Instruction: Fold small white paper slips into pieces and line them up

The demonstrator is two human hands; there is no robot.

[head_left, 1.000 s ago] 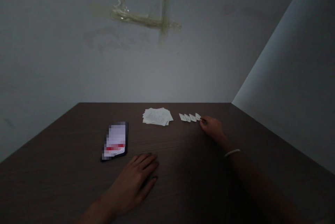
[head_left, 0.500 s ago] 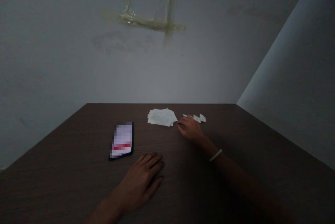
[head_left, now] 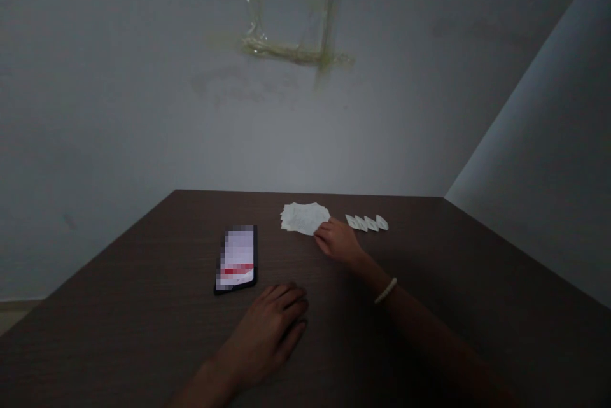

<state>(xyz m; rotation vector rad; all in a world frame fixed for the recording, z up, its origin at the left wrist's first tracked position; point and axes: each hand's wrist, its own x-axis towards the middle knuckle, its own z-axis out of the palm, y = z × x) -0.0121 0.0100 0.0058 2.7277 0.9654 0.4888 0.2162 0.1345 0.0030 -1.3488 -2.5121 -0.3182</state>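
A loose pile of white paper sheets (head_left: pixel 301 216) lies toward the far edge of the brown table. At its lower right edge is my right hand (head_left: pixel 338 240), fingers pinched on a sheet of paper; the fingertips are partly hidden. A light beaded bracelet (head_left: pixel 386 291) circles that wrist. Just beyond and right of this hand, several small white paper pieces (head_left: pixel 367 223) lie overlapping in a row. My left hand (head_left: pixel 267 325) rests palm down on the tabletop, fingers stretched out, holding nothing. Up and left of it lies a phone (head_left: pixel 237 258) with its screen lit and blurred.
The dark brown table (head_left: pixel 157 281) ends against a grey wall (head_left: pixel 143 109). Yellowed strips of clear tape (head_left: pixel 286 53) stick to that wall. A paler slanted surface (head_left: pixel 548 140) rises at the right.
My right hand has moved left onto the pile's edge, uncovering the row of small pieces. The whole view has shifted slightly, and my left hand stays resting on the table.
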